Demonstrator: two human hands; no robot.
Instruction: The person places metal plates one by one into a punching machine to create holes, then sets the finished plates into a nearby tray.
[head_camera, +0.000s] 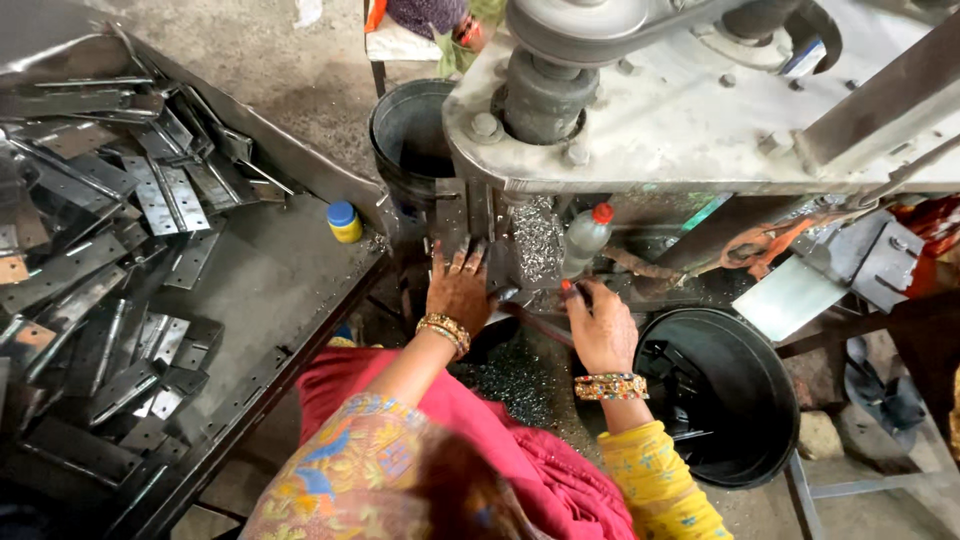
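Observation:
My left hand (459, 288) lies flat, fingers spread, pressing a dark metal hinge plate (450, 226) against the work table of a drilling machine (690, 110). My right hand (600, 325) is curled around a small red-tipped tool or handle (568, 288) just right of the plate. A heap of shiny metal shavings (537, 240) lies between the hands under the machine head. Both wrists carry beaded bangles.
A tray table (260, 290) on the left holds several loose metal hinges (150, 195). A small yellow bottle with a blue cap (343, 221) stands on its edge. A clear bottle with a red cap (586, 236), a dark bucket (410, 130) and a round black tub (715, 395) surround the machine.

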